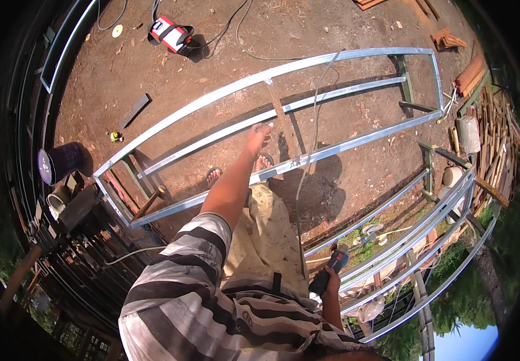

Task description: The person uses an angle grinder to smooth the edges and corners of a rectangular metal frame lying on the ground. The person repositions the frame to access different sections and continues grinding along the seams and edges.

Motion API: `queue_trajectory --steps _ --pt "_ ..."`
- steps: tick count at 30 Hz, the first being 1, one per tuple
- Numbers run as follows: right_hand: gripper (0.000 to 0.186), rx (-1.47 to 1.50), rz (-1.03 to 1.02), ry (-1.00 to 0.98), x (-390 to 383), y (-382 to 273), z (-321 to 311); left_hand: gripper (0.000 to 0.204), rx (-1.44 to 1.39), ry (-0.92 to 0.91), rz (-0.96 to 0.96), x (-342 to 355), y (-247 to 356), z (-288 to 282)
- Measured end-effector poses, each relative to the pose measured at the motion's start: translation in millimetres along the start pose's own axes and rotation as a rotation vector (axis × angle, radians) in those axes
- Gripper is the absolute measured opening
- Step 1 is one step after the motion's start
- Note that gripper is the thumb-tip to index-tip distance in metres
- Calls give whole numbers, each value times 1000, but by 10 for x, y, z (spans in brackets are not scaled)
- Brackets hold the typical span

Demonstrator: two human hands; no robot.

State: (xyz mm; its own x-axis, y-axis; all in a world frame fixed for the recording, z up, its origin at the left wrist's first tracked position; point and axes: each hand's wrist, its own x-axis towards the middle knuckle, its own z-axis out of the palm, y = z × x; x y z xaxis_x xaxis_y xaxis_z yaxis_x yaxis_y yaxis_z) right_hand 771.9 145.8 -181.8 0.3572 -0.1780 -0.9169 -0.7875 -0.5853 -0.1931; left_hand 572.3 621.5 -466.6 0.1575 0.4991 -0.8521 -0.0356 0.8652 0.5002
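Observation:
A long rectangular frame of silvery metal tubing (199, 105) lies across in front of me, with a middle bar (350, 91) running along it. My left hand (258, 139) reaches out over the frame, close to that bar and a wooden crosspiece (283, 120). Its fingers are curled together; a small pale spot shows at their tips, too small to name. Low by my right side, my right hand (331, 285) is wrapped round a dark handheld power tool (326, 274) with a blue and red end. Its exact kind is not clear.
A grey cable (315, 120) crosses the frame. Beyond stands a red and white machine (171, 35) with a strap. A dark bucket (58, 163) is at left, near a yellow tape measure (115, 137). More metal frames (392, 259) stand at right, beside stacked wooden sticks (495, 144).

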Motion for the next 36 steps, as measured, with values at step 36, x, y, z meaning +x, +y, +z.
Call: queue_trajectory --steps 36 --pt "32 -84 173 -15 -269 666 22 25 -408 66 -1 291 -20 -1106"
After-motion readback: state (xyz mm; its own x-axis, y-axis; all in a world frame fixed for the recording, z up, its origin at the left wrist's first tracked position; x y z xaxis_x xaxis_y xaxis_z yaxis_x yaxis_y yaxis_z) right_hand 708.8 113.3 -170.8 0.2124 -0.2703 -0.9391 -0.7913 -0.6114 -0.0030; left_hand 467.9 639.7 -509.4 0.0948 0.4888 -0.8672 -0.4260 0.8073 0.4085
